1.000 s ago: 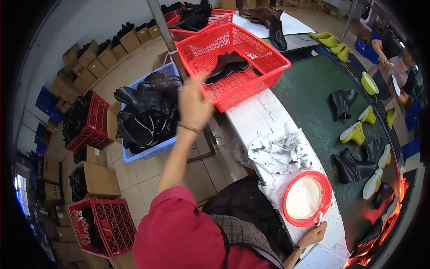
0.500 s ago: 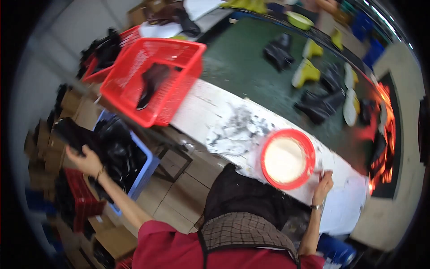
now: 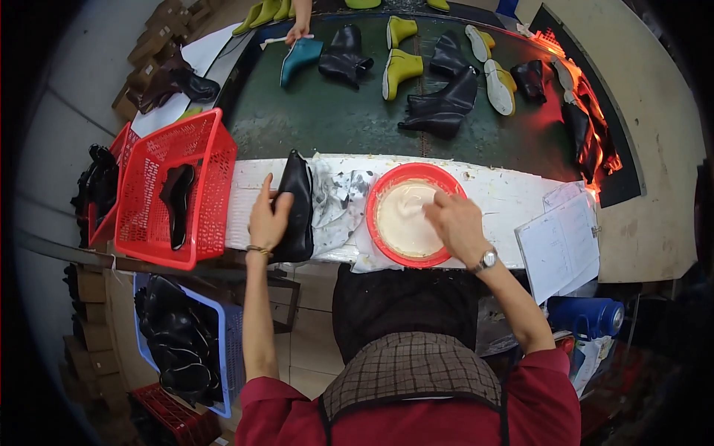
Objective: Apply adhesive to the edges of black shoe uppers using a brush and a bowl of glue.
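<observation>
My left hand (image 3: 266, 217) grips a black boot upper (image 3: 297, 205) that lies on the white workbench (image 3: 513, 198). My right hand (image 3: 455, 224) reaches into a red bowl (image 3: 381, 195) of creamy white paste, fingers closed as if pinching something small; what it holds is hidden. A smeared grey rag or paper (image 3: 336, 205) lies between the boot and the bowl.
A red basket (image 3: 199, 153) with one black piece stands at the left. Below it, a blue crate (image 3: 229, 336) holds several black uppers. Black, yellow and teal boots sit on the green belt (image 3: 312, 111), where another person's hand (image 3: 298, 31) works. A clipboard with papers (image 3: 561, 244) lies at the right.
My left hand came up from the blue crate with a black boot upper and set it on the bench. My right hand moved from the bench edge into the bowl.
</observation>
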Action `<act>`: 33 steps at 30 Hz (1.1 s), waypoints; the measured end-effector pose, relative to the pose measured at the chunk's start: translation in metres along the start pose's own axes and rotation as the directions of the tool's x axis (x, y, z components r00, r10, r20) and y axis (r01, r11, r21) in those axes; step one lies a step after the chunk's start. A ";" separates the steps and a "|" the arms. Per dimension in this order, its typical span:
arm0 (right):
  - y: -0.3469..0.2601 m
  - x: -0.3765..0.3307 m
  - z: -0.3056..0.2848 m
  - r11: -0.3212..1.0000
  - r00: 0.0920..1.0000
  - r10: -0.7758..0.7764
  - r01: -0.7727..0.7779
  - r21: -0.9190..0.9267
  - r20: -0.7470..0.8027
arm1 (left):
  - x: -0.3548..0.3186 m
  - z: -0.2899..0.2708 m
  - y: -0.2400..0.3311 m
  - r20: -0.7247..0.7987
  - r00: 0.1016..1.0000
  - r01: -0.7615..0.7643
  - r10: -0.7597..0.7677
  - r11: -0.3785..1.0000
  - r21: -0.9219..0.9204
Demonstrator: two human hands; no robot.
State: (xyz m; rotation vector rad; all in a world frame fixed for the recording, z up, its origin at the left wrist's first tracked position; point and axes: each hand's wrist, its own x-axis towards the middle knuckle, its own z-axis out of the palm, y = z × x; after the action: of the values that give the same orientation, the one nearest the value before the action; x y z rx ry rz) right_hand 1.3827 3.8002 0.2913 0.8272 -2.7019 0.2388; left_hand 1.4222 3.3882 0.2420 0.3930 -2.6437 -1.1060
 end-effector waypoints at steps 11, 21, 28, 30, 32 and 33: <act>0.035 -0.062 -0.058 0.884 0.928 0.369 -0.334 0.328 -0.049 | 0.006 -0.024 0.059 0.016 0.991 -0.126 0.132 0.970 -0.209; 0.019 0.002 -0.089 0.737 0.978 0.087 0.064 0.673 -0.188 | -0.025 -0.040 0.192 0.802 0.594 0.280 -0.058 0.950 -0.139; 0.021 0.019 -0.073 0.775 0.957 0.022 0.166 0.610 -0.289 | -0.028 -0.040 0.212 0.694 0.719 0.312 -0.040 0.911 -0.270; 0.013 0.016 -0.071 0.764 0.957 0.072 0.128 0.633 -0.281 | -0.034 -0.038 0.211 0.539 0.842 0.258 0.026 0.857 -0.445; 0.004 0.010 -0.069 0.752 0.955 0.125 0.085 0.654 -0.268 | -0.035 -0.035 0.209 0.393 0.917 0.155 0.075 0.839 -0.522; -0.001 0.008 -0.068 0.734 0.957 0.149 0.062 0.676 -0.250 | -0.034 -0.034 0.205 0.329 0.940 0.105 0.088 0.844 -0.526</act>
State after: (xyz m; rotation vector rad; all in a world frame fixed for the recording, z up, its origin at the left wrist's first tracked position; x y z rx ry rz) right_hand 1.3928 3.8119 0.3580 0.8135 -2.3316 1.3205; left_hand 1.4342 3.5165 0.4089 0.0981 -2.4294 -1.9999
